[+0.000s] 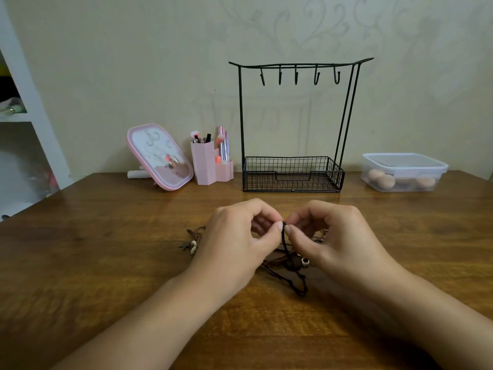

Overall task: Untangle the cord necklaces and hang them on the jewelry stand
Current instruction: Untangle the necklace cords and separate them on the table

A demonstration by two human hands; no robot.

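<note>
Both hands, left hand (234, 236) and right hand (328, 236), pinch one black cord (286, 243) of the tangle (290, 265) between them, with the stand (293, 172) at twelve o'clock, about equally near each.

Two hands, left hand (234, 236) and right hand (328, 236), meeting over the table (106, 263). One tangle of cord necklaces (286, 265) beneath them; number of cords cannot be told. One black wire jewelry stand (293, 124) beyond the hands, bearing five hooks (296, 74). One pink mirror (160, 156) and one pink brush holder (210, 166) beyond the left hand. One lidded clear container (404, 172) beyond the right hand.
</note>
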